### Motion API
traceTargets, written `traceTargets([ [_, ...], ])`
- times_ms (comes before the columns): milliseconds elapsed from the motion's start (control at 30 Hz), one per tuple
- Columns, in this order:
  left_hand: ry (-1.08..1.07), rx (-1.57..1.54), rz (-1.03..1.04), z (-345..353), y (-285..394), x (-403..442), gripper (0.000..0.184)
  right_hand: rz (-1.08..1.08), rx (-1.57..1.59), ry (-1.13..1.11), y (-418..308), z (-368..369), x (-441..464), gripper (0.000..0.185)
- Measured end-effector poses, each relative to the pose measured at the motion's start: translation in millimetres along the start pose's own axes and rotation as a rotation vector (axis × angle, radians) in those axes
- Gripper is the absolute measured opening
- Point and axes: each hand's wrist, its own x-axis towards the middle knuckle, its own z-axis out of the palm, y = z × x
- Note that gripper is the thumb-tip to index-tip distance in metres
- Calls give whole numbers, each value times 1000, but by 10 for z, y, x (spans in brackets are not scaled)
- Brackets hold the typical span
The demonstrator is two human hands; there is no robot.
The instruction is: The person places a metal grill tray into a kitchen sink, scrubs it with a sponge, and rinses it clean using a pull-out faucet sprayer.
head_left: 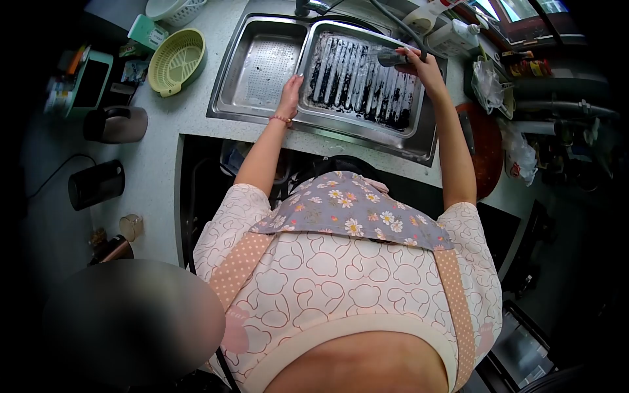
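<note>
A metal tray with a ridged bottom, marked with black residue, lies over the right basin of the steel sink. My left hand is closed on the tray's left rim. In my right hand, above the tray's upper right part, is a dark sprayer head on a hose. The sprayer points left, and blurred water seems to come from it over the ridges.
Left on the counter are a green-yellow colander, a white basket, a dark kettle and a glass. A large red-brown round lid, bottles and plastic bags are at the right.
</note>
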Motion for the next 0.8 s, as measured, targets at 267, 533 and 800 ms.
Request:
traceTargets([
  [267, -194, 11, 7, 540, -1, 262, 16, 45, -34, -28, 50, -42, -17, 31],
  [533, 3, -41, -23, 240, -47, 296, 18, 31, -12, -8, 116, -101, 86, 29],
  [800, -54, 11, -37, -299, 21, 90, 18, 72, 39, -33, 215, -76, 143, 30],
])
